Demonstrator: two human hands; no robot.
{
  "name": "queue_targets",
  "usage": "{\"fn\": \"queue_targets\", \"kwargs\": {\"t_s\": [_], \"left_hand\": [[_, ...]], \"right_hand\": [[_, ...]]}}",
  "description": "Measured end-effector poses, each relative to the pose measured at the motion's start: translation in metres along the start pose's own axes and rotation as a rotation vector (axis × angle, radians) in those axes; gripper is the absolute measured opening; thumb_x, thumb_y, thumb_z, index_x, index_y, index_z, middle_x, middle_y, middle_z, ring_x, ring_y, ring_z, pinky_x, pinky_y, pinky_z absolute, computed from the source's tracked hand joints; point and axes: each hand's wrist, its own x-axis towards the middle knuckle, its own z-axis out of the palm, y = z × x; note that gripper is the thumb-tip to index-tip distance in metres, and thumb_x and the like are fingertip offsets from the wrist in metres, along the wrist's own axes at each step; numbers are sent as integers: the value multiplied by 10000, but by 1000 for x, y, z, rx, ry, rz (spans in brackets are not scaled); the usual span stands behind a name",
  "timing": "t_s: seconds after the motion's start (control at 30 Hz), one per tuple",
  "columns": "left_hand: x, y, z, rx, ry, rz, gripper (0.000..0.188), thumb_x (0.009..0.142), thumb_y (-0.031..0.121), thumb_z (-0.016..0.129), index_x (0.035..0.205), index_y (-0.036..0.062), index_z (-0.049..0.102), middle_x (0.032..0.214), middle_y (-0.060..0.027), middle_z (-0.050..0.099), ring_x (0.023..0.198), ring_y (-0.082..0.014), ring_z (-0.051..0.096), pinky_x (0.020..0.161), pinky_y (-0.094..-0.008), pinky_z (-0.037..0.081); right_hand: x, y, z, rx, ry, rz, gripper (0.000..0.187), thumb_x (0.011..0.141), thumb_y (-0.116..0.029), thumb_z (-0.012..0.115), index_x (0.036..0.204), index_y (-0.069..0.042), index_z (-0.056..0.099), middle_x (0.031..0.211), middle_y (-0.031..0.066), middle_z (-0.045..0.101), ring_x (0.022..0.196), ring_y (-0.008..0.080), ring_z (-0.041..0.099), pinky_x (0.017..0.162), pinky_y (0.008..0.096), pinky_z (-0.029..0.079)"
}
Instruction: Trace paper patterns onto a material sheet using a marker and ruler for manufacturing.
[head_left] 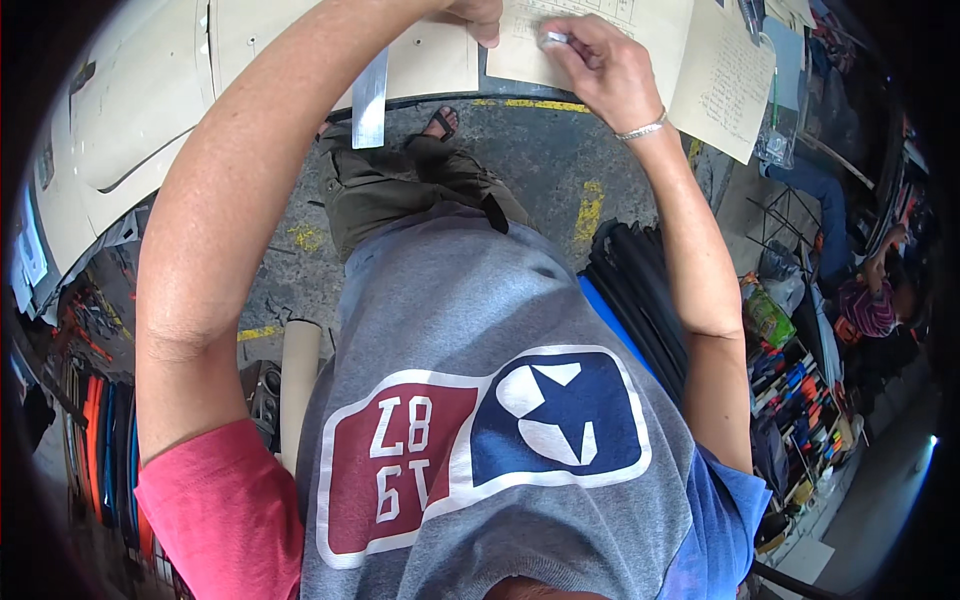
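Observation:
My right hand [612,72] is closed in a pinch around a small white block [554,38], just above a cream card sheet [530,62] with a ruled table on it. Near the same sheet's left edge, my left hand [478,16] rests with a digit stretched out on the card. The rest of that hand is cut off by the upper edge of the view. A metal ruler [369,110] lies left of the sheet and juts over the table's near edge.
Large cream card pieces [140,85] cover the table's left part. A handwritten sheet [728,92] hangs over its edge at right. Dark fabric rolls [632,290] stand beside me at right, and a beige roll [300,375] at left. Another person [868,300] is at far right.

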Motion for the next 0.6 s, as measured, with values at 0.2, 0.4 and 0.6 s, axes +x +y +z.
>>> {"fn": "queue_targets", "kwargs": {"t_s": [0.2, 0.4, 0.6], "left_hand": [[11, 23, 7, 174, 15, -184, 1171, 719, 501, 838, 1583, 8, 221, 1659, -213, 182, 1525, -365, 220, 1227, -448, 265], [15, 17, 13, 136, 85, -132, 1167, 714, 491, 846, 1584, 16, 229, 1659, -206, 190, 1525, -363, 223, 1225, -450, 267], [27, -34, 35, -180, 71, 156, 1162, 712, 485, 848, 1584, 23, 234, 1661, -203, 187, 1526, -361, 220, 1226, -457, 263]], "right_hand": [[14, 3, 16, -11, 125, -377, 121, 896, -67, 647, 998, -16, 690, 901, 182, 662, 816, 371, 657, 742, 417, 536], [13, -9, 13, 10, 37, -178, 119, 888, -54, 642, 992, -12, 683, 875, 178, 650, 786, 360, 652, 717, 413, 527], [3, 9, 9, -2, 94, -129, 145, 878, -48, 657, 1010, -3, 697, 918, 184, 684, 760, 353, 673, 693, 391, 543]]}}
